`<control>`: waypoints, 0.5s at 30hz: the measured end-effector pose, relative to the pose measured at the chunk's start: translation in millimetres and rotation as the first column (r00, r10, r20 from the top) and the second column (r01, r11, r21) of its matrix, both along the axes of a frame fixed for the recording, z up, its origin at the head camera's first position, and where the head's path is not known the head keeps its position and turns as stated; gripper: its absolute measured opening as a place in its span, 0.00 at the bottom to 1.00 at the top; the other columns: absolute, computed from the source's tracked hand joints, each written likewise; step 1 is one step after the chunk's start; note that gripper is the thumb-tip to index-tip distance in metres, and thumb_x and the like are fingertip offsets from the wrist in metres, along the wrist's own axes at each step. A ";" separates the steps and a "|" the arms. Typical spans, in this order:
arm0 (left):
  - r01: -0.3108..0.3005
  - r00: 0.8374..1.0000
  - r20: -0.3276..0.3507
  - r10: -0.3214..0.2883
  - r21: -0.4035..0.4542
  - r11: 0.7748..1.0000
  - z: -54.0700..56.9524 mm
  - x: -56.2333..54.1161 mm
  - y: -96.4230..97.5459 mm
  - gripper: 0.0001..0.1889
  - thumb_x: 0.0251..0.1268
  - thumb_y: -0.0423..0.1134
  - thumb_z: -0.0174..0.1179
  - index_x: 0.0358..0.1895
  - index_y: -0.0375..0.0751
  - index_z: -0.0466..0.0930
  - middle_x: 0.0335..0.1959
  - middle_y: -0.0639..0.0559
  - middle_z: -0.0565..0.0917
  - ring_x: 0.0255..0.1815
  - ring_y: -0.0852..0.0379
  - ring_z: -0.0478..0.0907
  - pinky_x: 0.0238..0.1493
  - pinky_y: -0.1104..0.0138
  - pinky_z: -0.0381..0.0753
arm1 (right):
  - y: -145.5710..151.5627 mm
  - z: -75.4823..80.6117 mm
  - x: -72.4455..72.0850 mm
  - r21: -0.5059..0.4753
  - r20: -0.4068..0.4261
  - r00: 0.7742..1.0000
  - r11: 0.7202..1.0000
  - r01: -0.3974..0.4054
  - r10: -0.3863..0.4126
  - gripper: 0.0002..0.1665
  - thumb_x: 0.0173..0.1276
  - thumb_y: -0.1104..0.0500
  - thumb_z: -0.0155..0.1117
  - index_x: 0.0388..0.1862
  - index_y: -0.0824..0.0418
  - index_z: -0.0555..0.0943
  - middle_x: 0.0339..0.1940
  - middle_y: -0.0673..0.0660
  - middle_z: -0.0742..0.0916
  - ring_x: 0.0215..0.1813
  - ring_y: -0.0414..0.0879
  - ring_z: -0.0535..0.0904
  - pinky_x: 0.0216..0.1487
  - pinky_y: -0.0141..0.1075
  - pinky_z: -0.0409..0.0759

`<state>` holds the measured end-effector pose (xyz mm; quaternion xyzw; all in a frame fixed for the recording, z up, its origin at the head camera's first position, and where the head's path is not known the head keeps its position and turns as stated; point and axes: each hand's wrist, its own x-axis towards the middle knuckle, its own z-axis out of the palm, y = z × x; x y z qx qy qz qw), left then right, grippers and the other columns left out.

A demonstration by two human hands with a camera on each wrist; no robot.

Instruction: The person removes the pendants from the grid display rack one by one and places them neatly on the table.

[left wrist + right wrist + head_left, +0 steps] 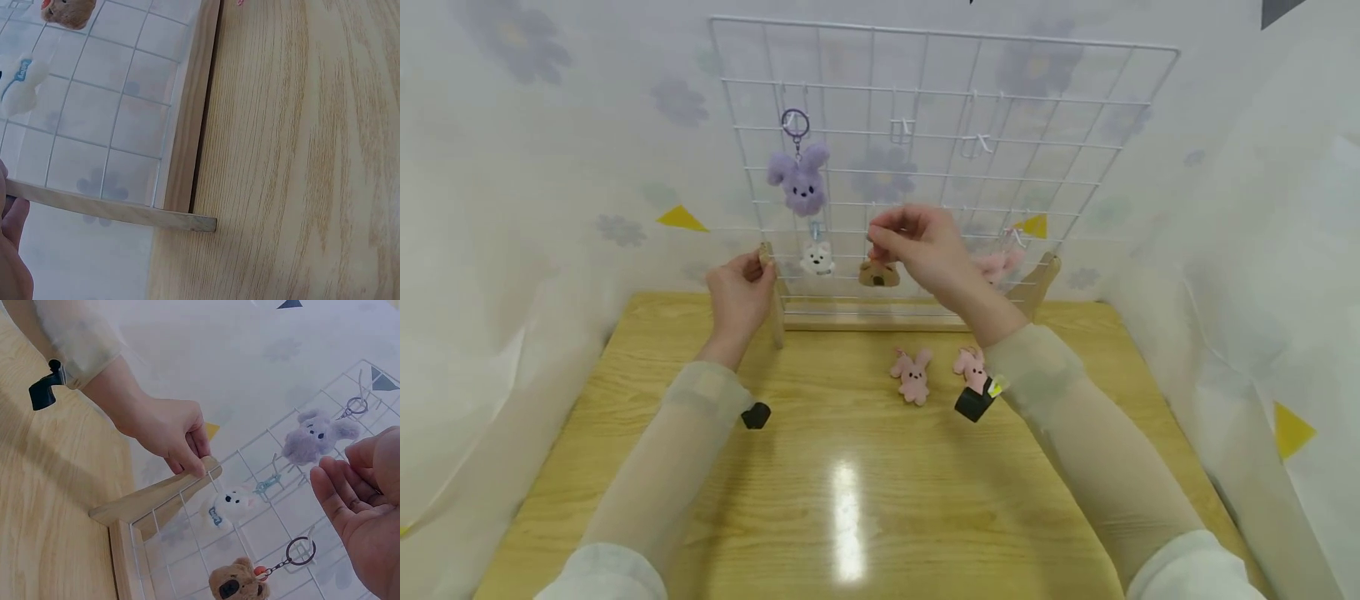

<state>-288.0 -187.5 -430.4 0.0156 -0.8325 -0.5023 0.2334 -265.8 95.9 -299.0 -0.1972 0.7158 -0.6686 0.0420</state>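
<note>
Standing on the wood-grain table (775,517), the white wire grid rack (925,176) leans between two wooden side posts; the left hand (740,293) is clamped with thumb and fingers on the top end of the left side post (777,312); the right hand (928,250) is before the middle of the grid, its fingers loosely bent and, in the right wrist view, free of any keychain; the two hands are well apart. Purple rabbit keychain (802,185) hangs highest, between the hands and above them; one pink rabbit keychain (913,377) and a second pink rabbit keychain (972,368) lie on the table below the right hand; a pink plush (1000,262) on the grid is partly hidden behind this hand. Brown koala-like keychain (878,274) hangs just under the right fingertips and to the right of the left hand; white dog keychain (817,259) hangs beside it, nearer to the left hand. Dark key ring (288,551) of the brown keychain appears to hang on a white hook; next to the brown head is a small orange-red ball (260,571).
</note>
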 end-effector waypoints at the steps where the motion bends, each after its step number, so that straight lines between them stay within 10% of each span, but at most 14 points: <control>1: 0.002 1.000 -0.003 -0.002 -0.001 1.000 -0.1 -0.4 0.8 0.15 0.77 0.34 0.64 0.58 0.25 0.85 0.49 0.31 0.88 0.50 0.43 0.89 0.51 0.63 0.89 | -1.8 1.3 -0.8 0.002 -0.004 1.000 1.000 0.001 -0.001 0.10 0.78 0.66 0.66 0.51 0.73 0.83 0.41 0.63 0.87 0.42 0.57 0.88 0.54 0.53 0.88; 15: -0.006 1.000 -0.015 0.006 -0.020 1.000 -0.8 0.3 0.0 0.14 0.77 0.34 0.64 0.57 0.26 0.85 0.49 0.32 0.89 0.49 0.43 0.89 0.50 0.65 0.89 | -30.5 25.3 -14.3 -0.058 -0.013 0.998 0.997 0.054 -0.054 0.09 0.77 0.66 0.68 0.50 0.72 0.84 0.42 0.63 0.87 0.41 0.56 0.88 0.50 0.46 0.90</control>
